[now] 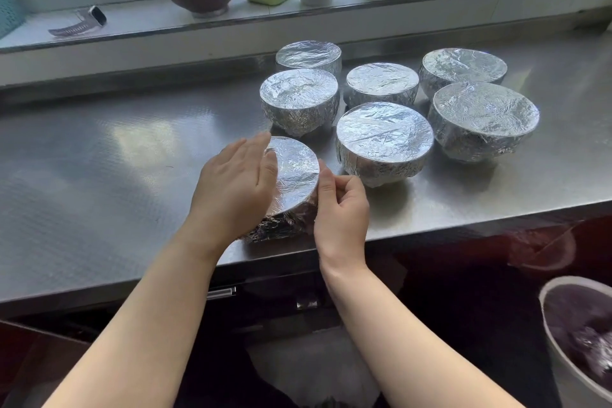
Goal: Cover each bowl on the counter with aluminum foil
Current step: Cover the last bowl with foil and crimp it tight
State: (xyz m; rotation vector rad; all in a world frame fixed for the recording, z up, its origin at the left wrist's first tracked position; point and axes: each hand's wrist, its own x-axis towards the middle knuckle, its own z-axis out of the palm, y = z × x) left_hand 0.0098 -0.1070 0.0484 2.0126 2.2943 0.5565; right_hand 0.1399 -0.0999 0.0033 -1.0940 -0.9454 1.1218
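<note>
foil (294, 169) is the thing to mind: thin, light and soft, it creases where it is pressed and would likely tear if dragged across a hard rim, so it is best worked with fingertips at the edge and skirt, not pulled from the middle. the bowl (281, 225) being wrapped sits near the front edge of the steel counter (99, 159), upright with its mouth facing up and the sheet stretched flat over it; being round it has no long axis beyond the vertical. the left hand (235, 185) lies with fingers fairly straight over the near-left part of the top and side, steadying it. the right hand (341, 209) has curled fingers pinching the skirt at the bowl's right side. six wrapped bowls (384, 139) stand close together behind and to the right, all upright. the bowl itself looks rigid and probably breakable, so it should be held by its sides.
</note>
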